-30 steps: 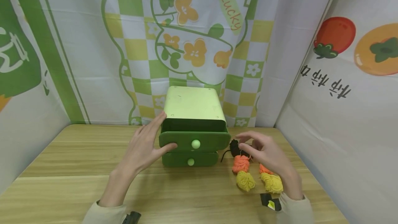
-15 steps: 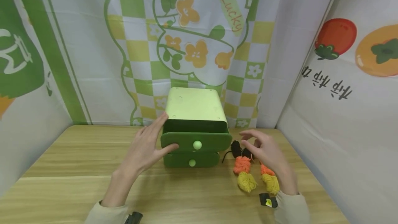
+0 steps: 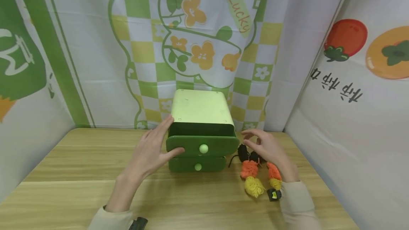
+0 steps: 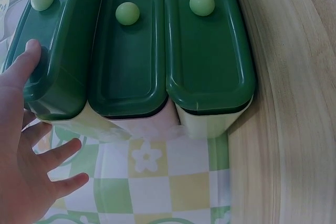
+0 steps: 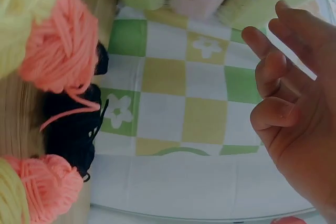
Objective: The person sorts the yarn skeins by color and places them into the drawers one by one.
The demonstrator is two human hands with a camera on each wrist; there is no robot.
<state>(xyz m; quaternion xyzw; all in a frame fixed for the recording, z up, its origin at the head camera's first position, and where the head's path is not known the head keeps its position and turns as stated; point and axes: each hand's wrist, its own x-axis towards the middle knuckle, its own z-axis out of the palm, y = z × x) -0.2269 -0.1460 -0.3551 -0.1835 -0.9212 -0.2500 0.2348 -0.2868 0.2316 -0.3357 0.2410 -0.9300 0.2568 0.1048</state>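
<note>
A small drawer cabinet [image 3: 201, 105] with a pale green top stands at the back of the table. Its dark green top drawer [image 3: 188, 145] is pulled partly out, with a round light green knob. My left hand [image 3: 147, 153] lies at the cabinet's left side. Its thumb [image 4: 27, 61] touches the top drawer's front, while the other fingers extend spread along the side. To the right, my right hand [image 3: 266, 147] hovers near black yarn [image 3: 243, 153], its fingers loosely bent around nothing. Orange yarn [image 3: 249, 169] and yellow yarn [image 3: 254, 187] lie below it.
The wooden table [image 3: 204, 205] extends in front of the cabinet. Behind hangs a checked curtain [image 3: 143, 52]; a white printed sheet [image 3: 351, 134] closes the right side. A black device [image 3: 274, 194] sits at my right cuff, another [image 3: 138, 223] at my left.
My right hand has shifted slightly left and up toward the cabinet, uncovering more of the right-hand orange yarn. The left hand keeps its place on the drawer.
</note>
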